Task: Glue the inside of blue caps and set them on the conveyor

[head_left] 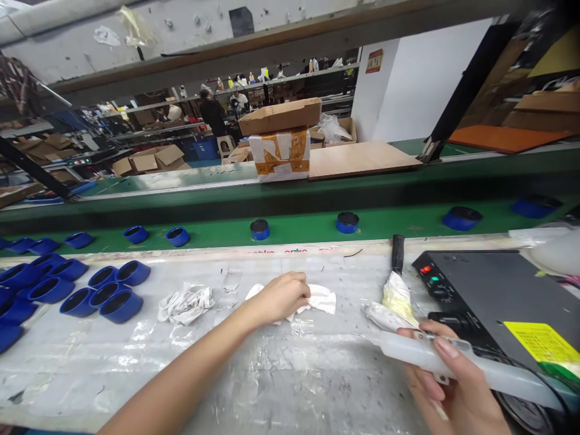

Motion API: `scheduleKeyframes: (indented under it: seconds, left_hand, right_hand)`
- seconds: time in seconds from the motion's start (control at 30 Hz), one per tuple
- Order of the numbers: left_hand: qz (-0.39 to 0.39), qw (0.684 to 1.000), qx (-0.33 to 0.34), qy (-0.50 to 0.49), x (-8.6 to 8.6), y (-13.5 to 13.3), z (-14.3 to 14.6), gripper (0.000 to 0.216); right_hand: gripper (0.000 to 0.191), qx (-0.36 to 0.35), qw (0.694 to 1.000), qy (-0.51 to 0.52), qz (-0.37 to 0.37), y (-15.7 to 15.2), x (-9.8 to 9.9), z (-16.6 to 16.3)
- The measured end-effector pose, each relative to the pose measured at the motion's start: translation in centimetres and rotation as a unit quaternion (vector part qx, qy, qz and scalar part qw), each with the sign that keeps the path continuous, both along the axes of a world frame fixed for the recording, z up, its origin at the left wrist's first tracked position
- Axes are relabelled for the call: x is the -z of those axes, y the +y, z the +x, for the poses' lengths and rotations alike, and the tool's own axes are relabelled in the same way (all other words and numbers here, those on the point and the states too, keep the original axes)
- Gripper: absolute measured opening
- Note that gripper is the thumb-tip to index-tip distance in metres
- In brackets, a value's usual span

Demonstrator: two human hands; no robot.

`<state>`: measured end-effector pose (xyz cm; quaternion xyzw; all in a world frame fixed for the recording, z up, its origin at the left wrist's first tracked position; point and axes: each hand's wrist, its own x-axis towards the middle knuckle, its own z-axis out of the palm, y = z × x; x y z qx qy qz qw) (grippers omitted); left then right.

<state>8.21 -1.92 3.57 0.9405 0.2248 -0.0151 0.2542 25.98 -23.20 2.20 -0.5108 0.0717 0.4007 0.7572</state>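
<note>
Fingers (454,357) of the right hand (471,396) wrap a pale syringe (405,351), closed on its barrel, needle pointing left over the bench (290,380). Left hand (281,297) palm down at bench middle, curled closed on a white cloth (324,299). Left of it, a crumpled rag (185,305); farther left, blue rings (121,306) bunched, some touching. Beyond the syringe, a yellow-stained wad (399,295) with black handle (397,255) at its far end, near a dark control box (489,284), red and green lamps lit.

Bench surface: cloudy plastic film (67,368), wrinkled, shiny, specked with dark bits. At its far edge, a green belt (308,228): more rings at left, black-topped pieces (347,223) well apart at middle and right. Beyond, a ledge bearing taped carton (276,171) and tan board (362,159); then shelving (312,74), a person (212,115) in dark clothes, white wall (426,90) at right. Beam (290,24) slants across, overhead.

Room for moving: widest stretch of film at near middle, between left forearm (194,362) and right hand; another at near left, nearer than the rings. Right side tightest, syringe crowding the box; contact cannot be told.
</note>
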Motion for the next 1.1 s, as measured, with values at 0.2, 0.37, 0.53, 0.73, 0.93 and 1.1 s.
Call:
scheduleKeyframes:
  seconds: [0.2, 0.37, 0.53, 0.73, 0.93, 1.1]
  left_hand:
    - [-0.014, 0.999, -0.018, -0.042, -2.6, 1.7, -3.4, 0.033]
    - [-0.011, 0.954, -0.183, -0.237, -0.4, 2.1, -1.3, 0.032]
    - [-0.001, 0.976, -0.113, -0.188, 2.7, 0.4, 0.1, 0.028]
    - [0.034, 0.997, -0.008, -0.062, 1.6, 0.5, -0.3, 0.026]
    - [0.057, 0.997, 0.009, -0.043, 1.7, -0.4, -0.1, 0.03]
    - [0.048, 0.997, 0.041, -0.033, 0.8, -2.4, -2.9, 0.028]
  right_hand:
    - [0.06, 0.036, 0.999, -0.023, 0.032, -0.6, -0.1, 1.1]
    - [0.064, 0.045, 0.998, -0.025, 0.027, -0.7, -0.4, 1.0]
    - [0.055, 0.007, 0.998, -0.037, 0.046, -1.4, 0.4, 1.0]
    - [0.059, -0.004, 0.999, -0.033, 0.024, -0.7, 0.7, 0.1]
    - [0.051, -0.055, 0.99, -0.112, 0.072, 0.0, 1.3, -0.1]
    - [0.052, -0.094, 0.975, -0.164, 0.117, -0.3, 2.3, 0.6]
